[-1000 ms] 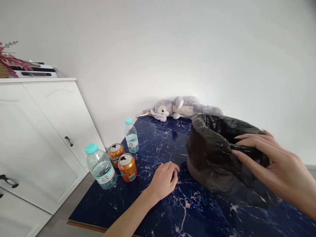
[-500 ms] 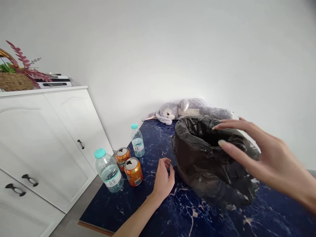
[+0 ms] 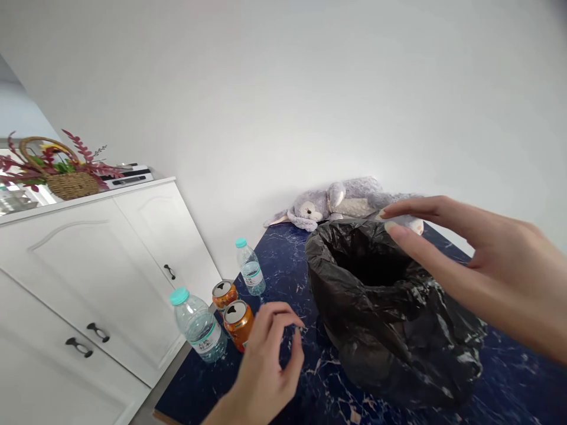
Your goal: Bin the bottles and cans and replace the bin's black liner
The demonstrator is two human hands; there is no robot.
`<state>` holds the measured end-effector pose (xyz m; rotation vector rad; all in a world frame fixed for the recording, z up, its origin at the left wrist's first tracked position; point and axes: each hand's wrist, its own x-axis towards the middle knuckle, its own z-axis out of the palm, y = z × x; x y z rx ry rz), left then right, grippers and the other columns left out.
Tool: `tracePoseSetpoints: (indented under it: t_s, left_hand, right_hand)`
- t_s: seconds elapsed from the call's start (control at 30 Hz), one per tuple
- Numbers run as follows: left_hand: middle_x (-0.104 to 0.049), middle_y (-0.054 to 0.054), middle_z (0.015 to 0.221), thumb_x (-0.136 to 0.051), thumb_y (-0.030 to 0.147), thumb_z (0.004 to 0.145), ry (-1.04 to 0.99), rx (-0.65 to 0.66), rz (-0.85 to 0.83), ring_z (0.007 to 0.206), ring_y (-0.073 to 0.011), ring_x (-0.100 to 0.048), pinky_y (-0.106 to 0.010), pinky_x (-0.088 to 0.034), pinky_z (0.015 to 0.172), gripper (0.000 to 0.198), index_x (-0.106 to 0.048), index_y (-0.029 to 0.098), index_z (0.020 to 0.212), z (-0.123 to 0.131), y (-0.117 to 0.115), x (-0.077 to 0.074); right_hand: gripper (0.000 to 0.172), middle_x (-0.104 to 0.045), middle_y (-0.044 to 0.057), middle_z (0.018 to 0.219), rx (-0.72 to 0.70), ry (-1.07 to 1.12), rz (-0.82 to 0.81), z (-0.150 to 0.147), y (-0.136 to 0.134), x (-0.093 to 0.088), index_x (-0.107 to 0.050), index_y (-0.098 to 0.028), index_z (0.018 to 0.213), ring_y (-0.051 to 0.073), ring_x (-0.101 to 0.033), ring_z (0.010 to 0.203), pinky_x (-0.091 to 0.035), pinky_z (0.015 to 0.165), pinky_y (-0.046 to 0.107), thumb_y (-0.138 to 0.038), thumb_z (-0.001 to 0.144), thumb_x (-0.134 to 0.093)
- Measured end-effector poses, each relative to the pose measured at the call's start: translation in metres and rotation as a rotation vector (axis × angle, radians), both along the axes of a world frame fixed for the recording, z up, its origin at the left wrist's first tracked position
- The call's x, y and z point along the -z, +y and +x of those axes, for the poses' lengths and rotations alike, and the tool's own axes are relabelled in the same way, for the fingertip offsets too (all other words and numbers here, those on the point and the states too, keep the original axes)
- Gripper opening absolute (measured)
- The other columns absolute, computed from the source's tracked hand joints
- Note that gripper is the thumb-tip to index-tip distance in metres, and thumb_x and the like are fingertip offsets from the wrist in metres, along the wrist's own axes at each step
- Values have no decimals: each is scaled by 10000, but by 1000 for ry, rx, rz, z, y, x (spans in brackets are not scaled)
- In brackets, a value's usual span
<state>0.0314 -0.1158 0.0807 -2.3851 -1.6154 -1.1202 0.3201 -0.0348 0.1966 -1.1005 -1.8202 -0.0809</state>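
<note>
My left hand (image 3: 270, 360) is just right of the nearer orange drink can (image 3: 239, 326), covering part of it. Its fingers curl loosely, the thumb stands apart, and nothing is in it. My right hand (image 3: 481, 260) hovers over the right rim of a bin lined with a black plastic bag (image 3: 367, 330). Its thumb and forefinger tips are near each other, with no object visible between them. A second orange can (image 3: 224, 295) stands behind the first. Beside the cans are a larger water bottle (image 3: 201, 330) and a smaller water bottle (image 3: 250, 268), both with turquoise caps.
A grey plush rabbit (image 3: 345, 200) lies along the back of the dark blue marbled table (image 3: 283, 245), against the white wall. At left stands a white cabinet (image 3: 97, 254), bearing a wicker basket (image 3: 73, 185) of artificial flowers.
My left hand has moved left and nearer to me, towards the cans, with its thumb spread more. The right hand's thumb and forefinger tips have come closer together. The view has shifted.
</note>
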Motion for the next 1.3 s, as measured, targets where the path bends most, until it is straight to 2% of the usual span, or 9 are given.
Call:
tracePoseSetpoints:
  t_s: [0.13,0.27,0.43,0.53,0.6,0.77,0.9,1.13,1.3]
  left_hand:
    - [-637,-88,1252,-502,274,1059,304,-182,79,1206,-275,-614,-462,-507,1049,150,-610,257,1163,-26,23,-81]
    - [-666,-151,1302,-448,398,1045,531,-408,-47,1271,-359,-586,-519,-493,1051,335,-597,179,1251,-68,76,-123]
    - [-696,-222,1314,-446,475,1011,628,-489,-365,1173,-412,-683,-521,-536,952,564,-521,115,1439,-106,122,-124]
    - [-706,-199,1305,-395,497,1025,610,-473,-366,1097,-388,-721,-479,-560,861,547,-509,163,1443,-112,130,-117]
    - [-714,-194,1275,-379,497,1032,598,-453,-347,1076,-373,-724,-458,-559,845,497,-549,168,1363,-112,133,-112]
    - [-754,-182,1134,-400,408,1034,563,-378,-278,982,-346,-741,-432,-568,812,369,-599,161,1222,-110,136,-106]
    - [-738,-183,1239,-388,408,1066,526,-351,-142,1048,-335,-737,-463,-582,896,403,-573,156,1319,-95,127,-134]
    - [-786,26,1227,-640,420,1027,329,-237,536,1127,-218,-764,-376,-612,1051,326,-644,301,1331,0,67,-228]
    - [-791,58,1201,-705,360,999,278,21,412,1118,-173,-768,-306,-613,1065,348,-632,309,1335,49,51,-238]
  right_hand:
    - [430,-792,-34,934,-14,-71,-49,14,5,0,-677,-422,1290,87,-377,276,-386,385,305,-688,998,-507]
    - [396,-727,-62,700,58,-63,31,27,6,-2,-679,-425,1249,112,-418,270,-330,383,290,-680,1018,-484]
    - [411,-787,-31,1099,3,-100,-35,30,11,2,-661,-427,1279,136,-535,378,-423,448,334,-680,1026,-456]
    - [416,-739,-2,1274,-40,-108,-86,26,19,9,-645,-389,1304,267,-749,800,-556,659,398,-639,1039,-446]
    - [425,-723,16,1307,-65,-102,-122,23,25,13,-635,-362,1315,324,-736,1048,-579,802,441,-629,1042,-448]
    - [460,-680,3,1389,-79,-99,-202,23,38,21,-626,-374,1329,324,-723,1090,-589,864,478,-667,1037,-426]
    - [480,-681,3,1386,-87,-77,-248,24,45,24,-640,-369,1305,328,-722,1093,-597,888,506,-691,1032,-410]
    - [590,-626,23,1492,-180,44,-364,18,49,25,-611,-348,1419,360,-589,1369,-550,1080,558,-717,1066,-314]
    - [698,-504,-4,1613,-227,157,-466,13,50,26,-560,-317,1512,320,-423,1522,-405,1254,531,-757,1055,-267]
